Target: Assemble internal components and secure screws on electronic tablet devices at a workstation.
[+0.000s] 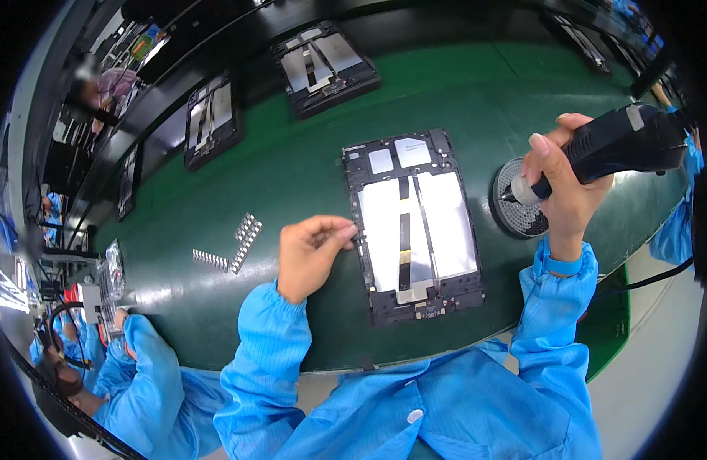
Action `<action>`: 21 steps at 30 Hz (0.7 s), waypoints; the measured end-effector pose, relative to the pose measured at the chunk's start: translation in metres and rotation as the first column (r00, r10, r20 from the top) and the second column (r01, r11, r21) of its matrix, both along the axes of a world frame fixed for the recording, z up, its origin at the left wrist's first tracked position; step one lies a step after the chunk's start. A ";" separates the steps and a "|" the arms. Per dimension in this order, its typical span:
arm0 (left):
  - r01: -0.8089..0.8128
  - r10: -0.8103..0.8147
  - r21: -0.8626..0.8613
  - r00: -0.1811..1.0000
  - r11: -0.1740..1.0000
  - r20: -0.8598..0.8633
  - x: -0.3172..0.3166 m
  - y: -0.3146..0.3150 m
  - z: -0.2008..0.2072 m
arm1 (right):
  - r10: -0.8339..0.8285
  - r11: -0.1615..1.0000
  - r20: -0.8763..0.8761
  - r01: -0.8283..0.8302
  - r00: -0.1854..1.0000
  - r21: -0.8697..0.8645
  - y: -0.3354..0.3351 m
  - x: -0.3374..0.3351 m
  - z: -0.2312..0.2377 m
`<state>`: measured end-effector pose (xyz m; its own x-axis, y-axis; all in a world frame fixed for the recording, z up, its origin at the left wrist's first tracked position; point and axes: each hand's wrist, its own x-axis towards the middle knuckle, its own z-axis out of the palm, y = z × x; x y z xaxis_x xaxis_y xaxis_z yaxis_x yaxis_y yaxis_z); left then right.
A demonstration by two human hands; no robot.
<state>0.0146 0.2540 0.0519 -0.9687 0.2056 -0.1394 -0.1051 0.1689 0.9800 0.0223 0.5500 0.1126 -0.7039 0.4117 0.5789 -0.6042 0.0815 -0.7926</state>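
The right hand (576,184) has its grip wrapped around a black power screwdriver (626,142), its cable end cut off by the dark rim; the bit points over a round dish (498,211) of tiny screws, partly covered. The left hand (309,257) pinches at the left edge of the opened tablet (457,222), mid-surface (292,180); whether that grip clasps anything, I cannot tell. Farther tablets blur toward the edges.

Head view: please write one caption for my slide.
Right hand holding a black screwdriver at a round tray, left hand at the left edge of an open tablet.
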 end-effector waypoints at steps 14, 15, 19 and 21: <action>0.027 -0.078 -0.158 0.943 0.987 -0.323 -0.040 0.007 -0.019 | 0.352 0.935 -0.023 -0.350 0.936 0.065 -0.086 -0.022 0.027; 0.024 -0.073 -0.151 0.943 0.988 -0.323 -0.040 0.007 -0.020 | 0.356 0.934 0.008 -0.356 0.934 0.039 -0.096 -0.024 0.029; 0.078 -0.077 -0.050 0.997 0.996 0.024 -0.045 0.003 -0.008 | 0.464 0.885 0.060 -0.466 0.884 0.014 -0.132 -0.039 0.021; 0.139 -0.127 -0.095 0.984 0.986 0.122 -0.052 0.001 0.001 | 0.476 0.878 0.061 -0.478 0.877 0.025 -0.145 -0.047 0.012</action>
<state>-0.0374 0.2548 0.0533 -0.9101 0.3100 -0.2751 -0.1859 0.2879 0.9395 -0.0244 0.4045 0.1247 -0.8385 -0.0034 0.5449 -0.5360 -0.1751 -0.8259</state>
